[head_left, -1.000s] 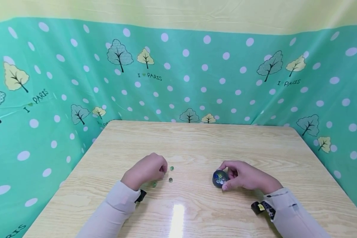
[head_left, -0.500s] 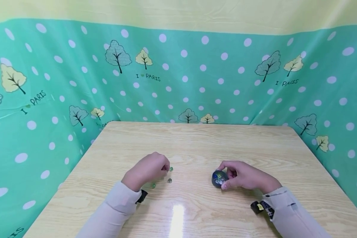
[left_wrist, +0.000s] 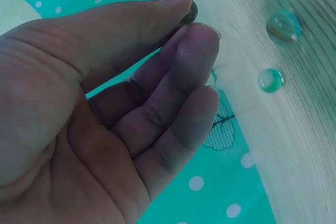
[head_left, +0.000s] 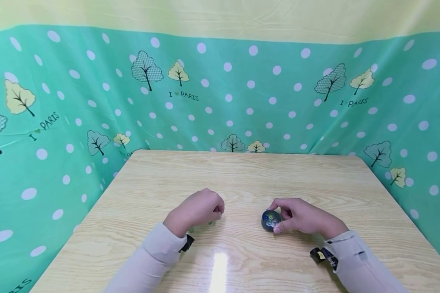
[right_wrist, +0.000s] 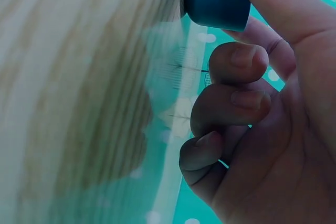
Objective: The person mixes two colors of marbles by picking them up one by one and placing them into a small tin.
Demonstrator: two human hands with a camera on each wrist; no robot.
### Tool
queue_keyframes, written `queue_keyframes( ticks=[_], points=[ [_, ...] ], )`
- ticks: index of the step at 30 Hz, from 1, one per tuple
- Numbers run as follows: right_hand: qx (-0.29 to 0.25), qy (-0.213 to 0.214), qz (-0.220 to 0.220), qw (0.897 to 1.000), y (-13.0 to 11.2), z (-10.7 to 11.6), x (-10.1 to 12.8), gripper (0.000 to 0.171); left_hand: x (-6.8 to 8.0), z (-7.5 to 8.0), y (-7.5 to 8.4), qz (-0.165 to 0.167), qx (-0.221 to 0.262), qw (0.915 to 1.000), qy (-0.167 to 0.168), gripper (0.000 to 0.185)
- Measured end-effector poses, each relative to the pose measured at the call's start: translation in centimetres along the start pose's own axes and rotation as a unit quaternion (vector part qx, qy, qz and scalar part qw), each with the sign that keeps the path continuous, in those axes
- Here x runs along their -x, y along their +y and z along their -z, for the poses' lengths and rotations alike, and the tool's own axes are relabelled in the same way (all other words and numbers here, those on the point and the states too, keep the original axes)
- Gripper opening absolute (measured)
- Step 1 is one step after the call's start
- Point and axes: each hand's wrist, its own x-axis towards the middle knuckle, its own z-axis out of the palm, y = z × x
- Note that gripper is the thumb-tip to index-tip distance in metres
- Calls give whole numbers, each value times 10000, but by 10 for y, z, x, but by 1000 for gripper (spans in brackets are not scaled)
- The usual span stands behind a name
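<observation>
My left hand (head_left: 199, 209) is above the middle of the table and pinches a small dark marble (left_wrist: 192, 13) between thumb and fingertip. Two clear greenish marbles lie on the table beyond those fingers: one with a brownish swirl (left_wrist: 283, 27) and a smaller-looking one (left_wrist: 271, 80). In the head view the left hand partly covers them. My right hand (head_left: 298, 215) grips a small round dark blue cup (head_left: 271, 220) standing on the table, thumb and index finger at its sides. Blue, green and clear marbles show inside it. The cup's smooth blue wall (right_wrist: 218, 3) shows in the right wrist view.
The light wood-grain table (head_left: 242, 175) carries a bright light reflection (head_left: 218, 270) near its front. A green dotted curtain (head_left: 249, 97) with printed trees hangs behind and along both sides. Black wrist cameras sit under both sleeves.
My left hand has moved right, closer to the cup, away from where it picked among the marbles. One marble has left the tabletop. The right hand and cup have stayed in place.
</observation>
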Motion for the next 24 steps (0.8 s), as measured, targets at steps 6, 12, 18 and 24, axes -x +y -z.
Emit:
queue_keyframes(
  ticks=[6,12,18,24],
  points=[
    [160,36,-4,9999,-5,1,2,46,-9,-2,9,-248,-131,9996,102,8],
    [291,75,64,9995,-5,1,2,45,-19,0,24,-451,-283,9982,291,4],
    [358,84,-21,9993,-5,1,2,45,-27,1,37,-491,-413,9972,386,8],
    [364,80,19,9993,-5,2,2,44,-34,1,44,-523,-333,9970,458,7]
  ],
)
